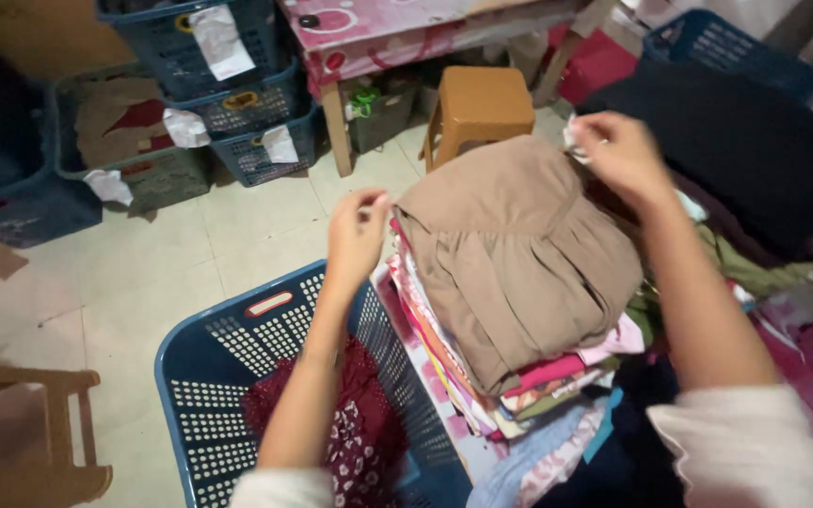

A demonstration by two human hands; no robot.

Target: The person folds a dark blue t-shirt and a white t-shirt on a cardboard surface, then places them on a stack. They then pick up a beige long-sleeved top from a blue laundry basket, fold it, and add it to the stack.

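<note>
Nearest stood a blue laundry basket [201, 362] holding a maroon garment [359, 433]. Above it the left hand [357, 235] hovered half-curled, empty. The folded tan garment [510, 249] topped the clothes stack [482, 376]; soft, light, probably best gripped at its folded edges. The right hand [618, 150] pinched a small white scrap [573, 141].

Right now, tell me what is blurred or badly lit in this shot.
Head view: right hand is motion-smeared, left hand slightly soft; the tan garment is sharp and evenly lit; the dark cloth behind loses detail in shadow.
</note>
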